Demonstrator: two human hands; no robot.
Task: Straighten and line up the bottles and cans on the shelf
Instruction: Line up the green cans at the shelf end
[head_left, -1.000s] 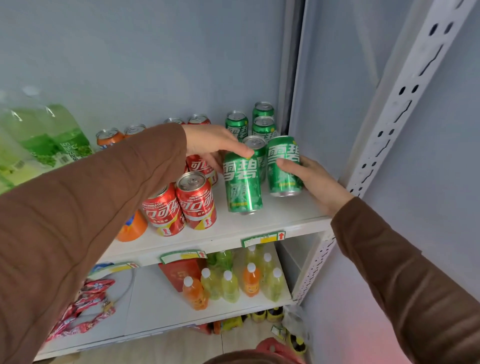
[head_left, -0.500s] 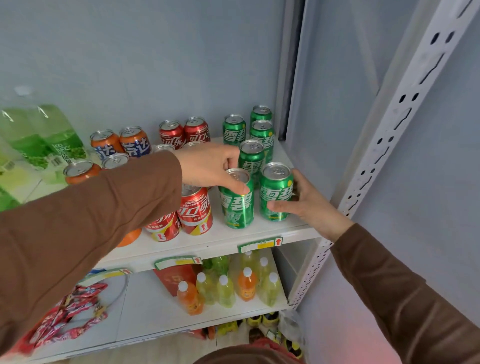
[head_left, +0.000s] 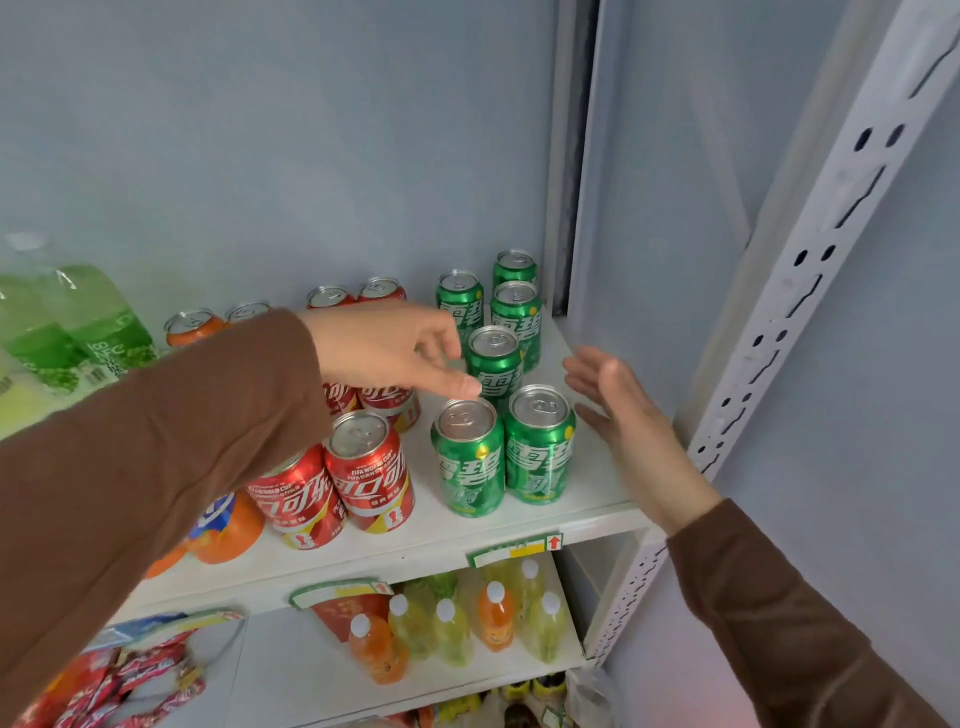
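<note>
- The left hand (head_left: 384, 348) is being held over the shelf (head_left: 597, 514) with its fingers loosely curled and gripping nothing; one fingertip is hovering at, or perhaps grazing, the back rim of the front left green can (head_left: 470, 457).
- That can is being kept upright, long axis vertical, directly below those fingers.
- The right hand (head_left: 623, 415) is being held flat and spread, just beside the front right green can (head_left: 540, 444), apart from it.
- The left hand is judged nearer.
</note>
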